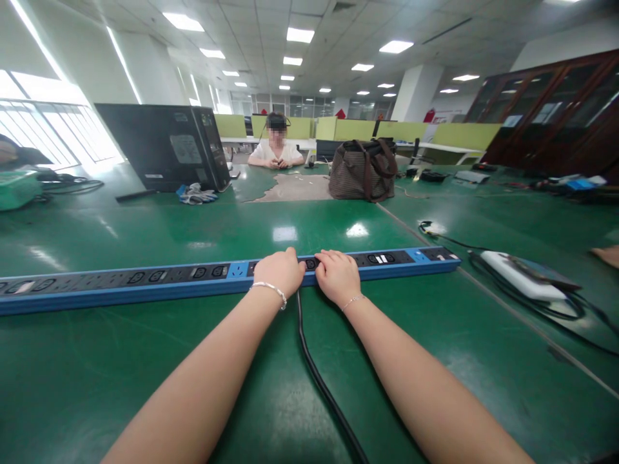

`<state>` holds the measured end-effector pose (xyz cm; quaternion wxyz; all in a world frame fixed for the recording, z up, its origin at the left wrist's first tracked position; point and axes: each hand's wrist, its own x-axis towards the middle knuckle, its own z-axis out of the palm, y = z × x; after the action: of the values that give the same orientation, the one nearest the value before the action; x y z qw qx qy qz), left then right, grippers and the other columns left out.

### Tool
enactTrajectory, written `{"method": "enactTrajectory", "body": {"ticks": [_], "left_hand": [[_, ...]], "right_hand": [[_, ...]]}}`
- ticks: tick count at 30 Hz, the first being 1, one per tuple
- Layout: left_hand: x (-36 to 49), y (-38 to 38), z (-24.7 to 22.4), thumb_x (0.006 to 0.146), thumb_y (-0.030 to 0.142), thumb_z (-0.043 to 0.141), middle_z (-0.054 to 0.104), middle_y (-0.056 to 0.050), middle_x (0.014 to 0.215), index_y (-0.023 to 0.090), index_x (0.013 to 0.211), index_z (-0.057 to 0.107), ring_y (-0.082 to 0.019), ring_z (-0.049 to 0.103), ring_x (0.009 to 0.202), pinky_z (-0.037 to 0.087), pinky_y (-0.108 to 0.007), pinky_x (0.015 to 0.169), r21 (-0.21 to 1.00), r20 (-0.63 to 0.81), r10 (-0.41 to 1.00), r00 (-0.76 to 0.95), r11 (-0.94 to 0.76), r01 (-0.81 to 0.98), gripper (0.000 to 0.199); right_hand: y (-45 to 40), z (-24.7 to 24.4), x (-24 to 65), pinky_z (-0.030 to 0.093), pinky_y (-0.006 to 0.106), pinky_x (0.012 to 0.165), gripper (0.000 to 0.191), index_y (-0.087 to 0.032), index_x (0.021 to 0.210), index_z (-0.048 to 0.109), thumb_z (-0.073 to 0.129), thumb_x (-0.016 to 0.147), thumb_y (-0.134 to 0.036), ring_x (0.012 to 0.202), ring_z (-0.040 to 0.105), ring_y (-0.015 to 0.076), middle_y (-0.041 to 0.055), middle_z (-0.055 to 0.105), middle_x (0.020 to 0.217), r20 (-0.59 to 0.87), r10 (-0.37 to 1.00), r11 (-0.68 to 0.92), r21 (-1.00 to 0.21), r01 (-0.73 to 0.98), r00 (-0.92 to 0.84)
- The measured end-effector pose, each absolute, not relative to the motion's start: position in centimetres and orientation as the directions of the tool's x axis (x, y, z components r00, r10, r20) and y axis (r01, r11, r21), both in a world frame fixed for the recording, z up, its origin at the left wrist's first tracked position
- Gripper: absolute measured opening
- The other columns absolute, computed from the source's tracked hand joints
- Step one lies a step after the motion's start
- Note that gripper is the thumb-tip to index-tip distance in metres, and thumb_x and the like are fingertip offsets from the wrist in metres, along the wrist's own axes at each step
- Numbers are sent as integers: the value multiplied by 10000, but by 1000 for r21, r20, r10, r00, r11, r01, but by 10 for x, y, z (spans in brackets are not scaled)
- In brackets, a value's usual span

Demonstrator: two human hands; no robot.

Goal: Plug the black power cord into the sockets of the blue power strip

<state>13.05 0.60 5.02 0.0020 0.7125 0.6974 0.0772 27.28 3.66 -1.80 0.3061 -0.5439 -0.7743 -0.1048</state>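
A long blue and black power strip (145, 278), with rows of sockets and blue outlet blocks, lies across the green table. My left hand (279, 270), a bracelet at its wrist, is closed over the strip's middle. A black power cable (309, 361) runs up from the near edge and its upper end goes in under this hand; the plug is hidden. Just to the right, my right hand (338, 276) grips the strip, fingers bent over its top. One socket (310, 263) shows between the hands.
Behind the strip stand a black computer case (169, 148), gloves (197, 193) and a brown checked bag (362, 169). A person (276, 145) sits across the table (232, 225). To the right lie a white device (522, 276) and black cables; a green bin (17, 189) is far left.
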Motion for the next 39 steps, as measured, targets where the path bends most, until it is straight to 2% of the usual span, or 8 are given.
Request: {"method": "enactTrajectory", "body": {"ticks": [3, 6, 16, 23, 27, 32, 39], "left_hand": [[141, 9, 53, 835, 257, 363, 682, -162, 899, 129, 973, 585, -241, 658, 873, 487, -337, 753, 63, 108, 994, -4, -3, 998, 291], [145, 13, 55, 813, 201, 362, 679, -177, 917, 116, 965, 601, -236, 655, 895, 488, -326, 766, 47, 102, 995, 13, -18, 999, 296], [131, 33, 60, 729, 274, 471, 697, -155, 960, 139, 957, 665, -226, 654, 877, 497, -290, 747, 86, -11, 998, 62, -61, 994, 329], [129, 40, 61, 727, 278, 476, 693, -149, 986, 145, 982, 653, -229, 647, 907, 495, -297, 759, 97, -33, 998, 48, -45, 994, 338], [136, 34, 59, 755, 263, 451, 688, -163, 963, 136, 982, 632, -244, 649, 912, 495, -318, 762, 74, -11, 999, 30, -29, 997, 317], [148, 19, 52, 833, 198, 304, 666, -202, 966, 104, 1046, 564, -255, 644, 927, 483, -370, 788, 24, 75, 997, -18, 16, 1000, 349], [143, 27, 59, 793, 227, 386, 681, -171, 975, 137, 1014, 606, -242, 646, 929, 491, -328, 768, 16, 20, 1000, -24, 24, 1000, 324]], "right_hand": [[37, -18, 273, 330, 355, 932, 312, -217, 1021, 676, 427, 833, -218, 1087, 535, 200, 34, 657, 1142, 585, 782, 381, -178, 907, -214], [36, -18, 273, 330, 360, 931, 312, -220, 1022, 675, 426, 834, -217, 1092, 530, 203, 37, 655, 1144, 576, 790, 376, -186, 908, -209], [35, -15, 273, 325, 355, 937, 313, -226, 1011, 680, 423, 833, -209, 1089, 525, 193, 35, 656, 1138, 567, 800, 383, -229, 895, -197], [36, -15, 271, 323, 357, 923, 310, -231, 990, 687, 424, 826, -215, 1074, 531, 199, 31, 663, 1119, 556, 814, 365, -268, 891, -166], [37, -15, 271, 316, 354, 923, 310, -225, 991, 683, 419, 828, -215, 1080, 531, 196, 34, 662, 1123, 558, 814, 370, -280, 886, -164], [35, -15, 270, 275, 388, 952, 320, -234, 1021, 667, 397, 849, -218, 1095, 524, 197, 39, 648, 1156, 563, 806, 387, -268, 882, -182], [35, -16, 270, 275, 383, 952, 327, -235, 1027, 667, 391, 852, -222, 1109, 520, 197, 38, 642, 1171, 562, 807, 386, -274, 881, -179]]}}
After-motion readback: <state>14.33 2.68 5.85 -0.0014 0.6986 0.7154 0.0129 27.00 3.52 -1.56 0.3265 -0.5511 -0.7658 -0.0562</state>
